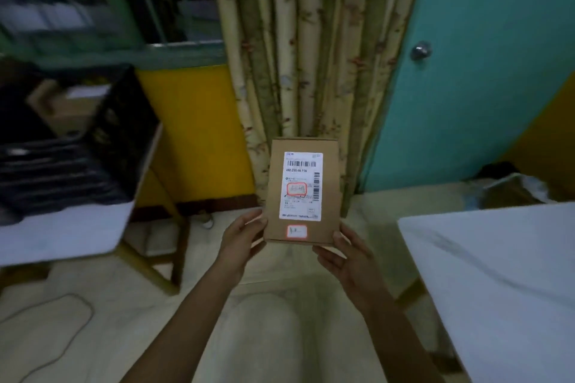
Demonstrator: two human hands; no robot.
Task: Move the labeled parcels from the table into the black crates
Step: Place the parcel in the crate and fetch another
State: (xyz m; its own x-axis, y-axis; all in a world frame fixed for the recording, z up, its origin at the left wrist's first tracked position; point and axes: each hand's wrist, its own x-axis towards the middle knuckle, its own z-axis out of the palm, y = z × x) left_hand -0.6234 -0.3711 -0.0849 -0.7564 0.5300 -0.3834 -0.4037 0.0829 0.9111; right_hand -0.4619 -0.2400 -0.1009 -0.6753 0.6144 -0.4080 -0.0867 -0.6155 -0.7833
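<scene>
So the person's got one cardboard parcel up in the air in the gap between the two tables, label facing them. The left hand and the right hand each pinch a near corner of the box, thumbs on the labeled face and fingers curled underneath. It's only held by that near edge, with the far end tipped up and away.

If I were doing this, I'd slide the hands further along the sides before swinging it over. A light box held by one edge wants to flop, and the carry to the left looks like a decent reach. It looks like they're reading the shipping label, which has a red circled bit in the middle, maybe to pick which crate it goes in.

Speaking of crates: the black crate sits on the white table at the far left. There's a brownish box already inside it, I think with a white label on top, but that corner is smeared with blur so don't quote me. The right table shows nothing on the part I can see.
</scene>
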